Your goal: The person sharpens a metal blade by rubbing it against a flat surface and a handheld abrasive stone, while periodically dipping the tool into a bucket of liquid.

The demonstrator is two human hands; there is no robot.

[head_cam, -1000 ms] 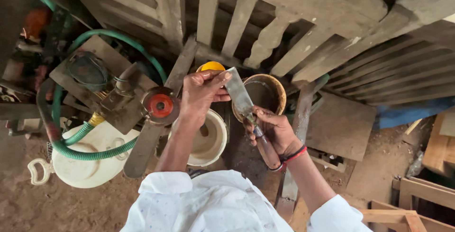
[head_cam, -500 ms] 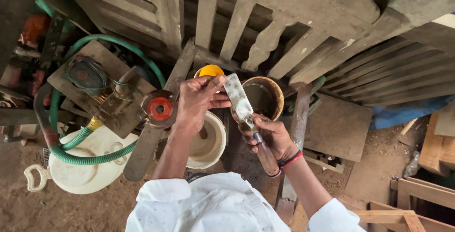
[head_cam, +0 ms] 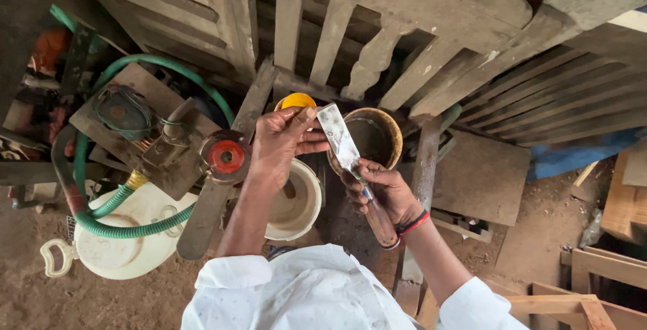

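Dirt floor (head_cam: 40, 303), w/ white tub (head_cam: 300, 202), brown tin (head_cam: 374, 135), green hose (head_cam: 121, 225), wood planks (head_cam: 482, 178)

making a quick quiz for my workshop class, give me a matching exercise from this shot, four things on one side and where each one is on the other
Things:
1. putty knife
2. white bucket
3. green hose
4. yellow lid

Places:
A. looped over the white canister lid at the left
B. just beyond the left hand's fingertips
C. handle in the right hand, blade touched by the left fingers
D. under the left wrist, open and pale inside

Pairs: 1-C, 2-D, 3-A, 4-B
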